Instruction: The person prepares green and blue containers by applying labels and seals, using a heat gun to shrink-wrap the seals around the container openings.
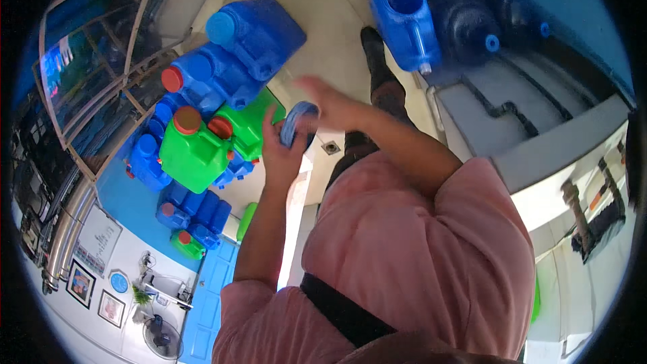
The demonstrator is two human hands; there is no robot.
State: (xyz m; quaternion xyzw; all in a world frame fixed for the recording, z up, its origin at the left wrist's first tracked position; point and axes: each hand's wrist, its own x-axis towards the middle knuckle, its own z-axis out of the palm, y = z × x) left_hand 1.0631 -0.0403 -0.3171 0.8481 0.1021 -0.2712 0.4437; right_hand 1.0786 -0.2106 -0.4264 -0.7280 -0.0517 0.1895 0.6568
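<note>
My left hand [284, 154] holds a round blue ring-shaped object [295, 124], with the fingers around its lower side. Motion blur hides whether it is a jug cap or a roll of tape. My right hand [333, 106] is blurred right beside the ring, some fingers at its opening and one stretched away; its grip is unclear. Just beyond my left hand lies a green plastic jug [258, 131]. Another green jug [194, 156] with a red cap sits farther left. At upper right stands a blue plastic jug [424, 35] with its wide mouth uncovered.
Blue capped jugs [273, 30] are grouped at upper left beside a metal-framed glass panel [101, 45]. Large round water bottles [465, 30] stand at upper right, near a ledge [536, 162] with dark pipes. A floor drain [330, 147] lies by my legs.
</note>
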